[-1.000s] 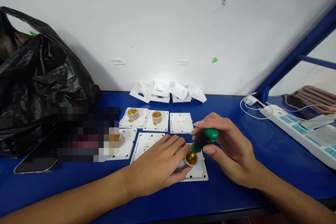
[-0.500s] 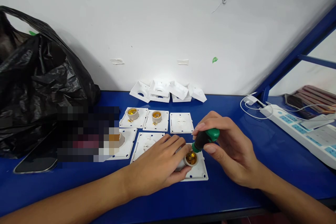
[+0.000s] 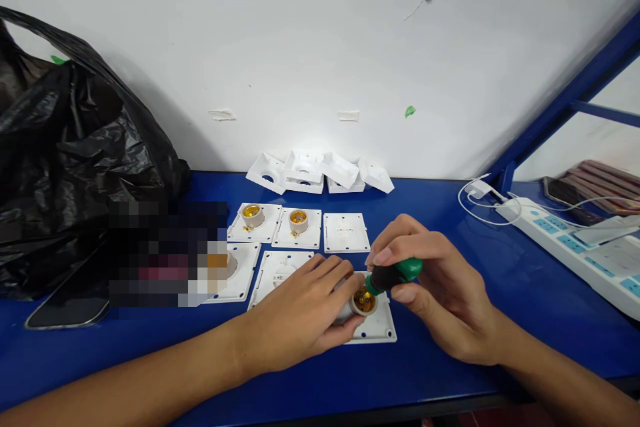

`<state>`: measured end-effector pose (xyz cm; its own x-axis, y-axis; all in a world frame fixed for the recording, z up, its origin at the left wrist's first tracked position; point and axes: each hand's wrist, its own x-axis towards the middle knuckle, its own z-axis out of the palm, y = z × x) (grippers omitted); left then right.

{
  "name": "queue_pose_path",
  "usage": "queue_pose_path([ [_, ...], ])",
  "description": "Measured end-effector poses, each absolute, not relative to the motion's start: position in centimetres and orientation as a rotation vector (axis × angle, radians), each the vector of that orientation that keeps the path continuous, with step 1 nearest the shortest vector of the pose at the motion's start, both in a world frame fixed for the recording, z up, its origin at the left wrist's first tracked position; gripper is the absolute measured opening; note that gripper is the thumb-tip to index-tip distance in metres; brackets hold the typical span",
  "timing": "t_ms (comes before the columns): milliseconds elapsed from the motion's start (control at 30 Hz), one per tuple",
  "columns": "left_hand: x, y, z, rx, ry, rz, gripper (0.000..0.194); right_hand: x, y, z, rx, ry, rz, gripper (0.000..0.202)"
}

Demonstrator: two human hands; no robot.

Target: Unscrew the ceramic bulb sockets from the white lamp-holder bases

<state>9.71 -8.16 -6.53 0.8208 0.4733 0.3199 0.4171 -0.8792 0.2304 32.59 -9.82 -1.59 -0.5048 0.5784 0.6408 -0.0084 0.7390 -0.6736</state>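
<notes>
– Green-and-black-handled screwdriver (image 3: 395,273) leans lower now; your right hand's (image 3: 447,297) fingers pinch it, two o'clock from the pale, round, brass-lined socket (image 3: 365,300).
– Your left hand (image 3: 297,317)?
– Grasping that socket, five o'clock in view; work there seems unfinished.

Impossible to read any text, brand, number or sign. On the white power strip (image 3: 531,217) at the right, too small to make out any print around the blue outlet panels (image 3: 571,243); on the screwdriver (image 3: 393,274) and white plates (image 3: 346,243) nearer the middle, likewise impossible to read a label, as on the green mark (image 3: 410,111) on the far wall (image 3: 320,47).
</notes>
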Motion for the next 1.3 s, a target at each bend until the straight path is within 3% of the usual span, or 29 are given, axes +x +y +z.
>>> queue_pose_path([
  [467,9.71,-8.22,-6.47,2.84,0.688,0.549,0.028,32.37,-9.77,-1.76,-0.448,-1.961,0.74,0.041],
  [667,9.79,-8.19,-6.29,2.792,0.687,0.517,0.026,32.6,-10.08,-2.42,-0.562,-1.87,0.807,0.056],
  [900,9.74,-8.18,-6.15,2.821,0.68,0.525,0.025,32.39,-10.06,-2.1,-0.494,-1.906,0.806,0.045],
  [1300,9.78,-8.01,-6.13,2.786,0.657,0.545,0.015,32.52,-10.15,-2.12,-0.506,-1.907,0.794,0.049],
])
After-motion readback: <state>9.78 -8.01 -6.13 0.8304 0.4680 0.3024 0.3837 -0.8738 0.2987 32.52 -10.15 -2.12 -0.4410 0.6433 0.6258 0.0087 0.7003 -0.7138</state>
